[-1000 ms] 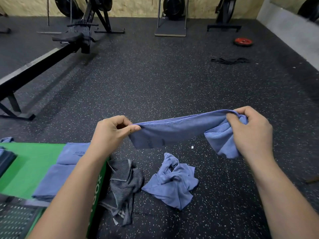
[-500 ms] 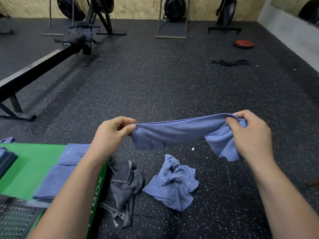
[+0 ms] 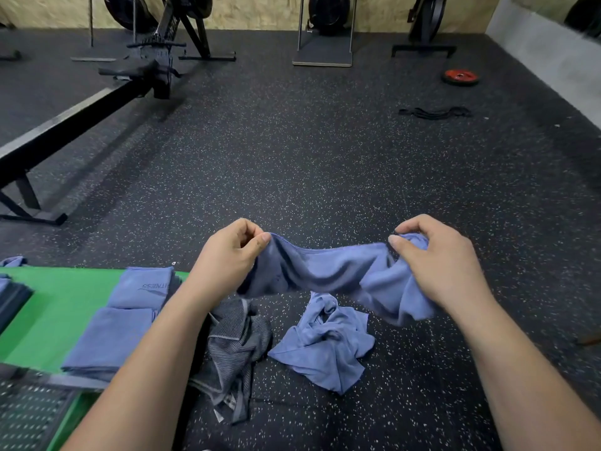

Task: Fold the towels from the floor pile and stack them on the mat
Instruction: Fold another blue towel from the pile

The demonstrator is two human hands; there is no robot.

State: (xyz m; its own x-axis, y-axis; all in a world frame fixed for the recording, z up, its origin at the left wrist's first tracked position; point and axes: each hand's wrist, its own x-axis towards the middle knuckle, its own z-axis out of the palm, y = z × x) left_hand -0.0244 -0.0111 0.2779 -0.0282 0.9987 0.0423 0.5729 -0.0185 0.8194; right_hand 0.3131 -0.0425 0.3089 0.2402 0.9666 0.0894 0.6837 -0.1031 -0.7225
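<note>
Both hands — left hand (image 3: 227,258), right hand (image 3: 435,265) — pinch blue towel (image 3: 325,271) sagging above crumpled towels (image 3: 322,343) on floor.

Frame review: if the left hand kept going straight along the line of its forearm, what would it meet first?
Beyond the blue towel it pinches, the left hand faces only bare speckled floor. The way looks free, though depth is hard to judge.

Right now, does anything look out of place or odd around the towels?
Nothing spilled or damaged. The held blue towel hangs uneven: left hand pinches an edge, right hand grips a bunched wad. The grey towel and second blue towel lie crumpled.
</note>
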